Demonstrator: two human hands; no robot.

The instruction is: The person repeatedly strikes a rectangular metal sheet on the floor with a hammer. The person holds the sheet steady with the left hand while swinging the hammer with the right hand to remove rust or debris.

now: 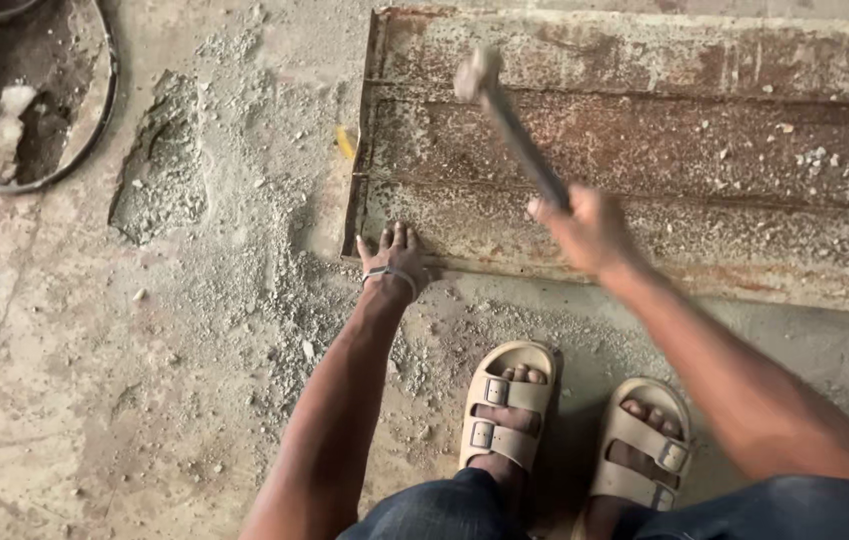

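My right hand (589,232) is closed around the hammer (509,122) handle's end, head-heavy above the stiff, rusty steel sheet (644,150), while my left hand (396,260) presses flat, fingers spread, on its near corner.

hammer (509,125) motion-blurred, pan (94,130) cut off
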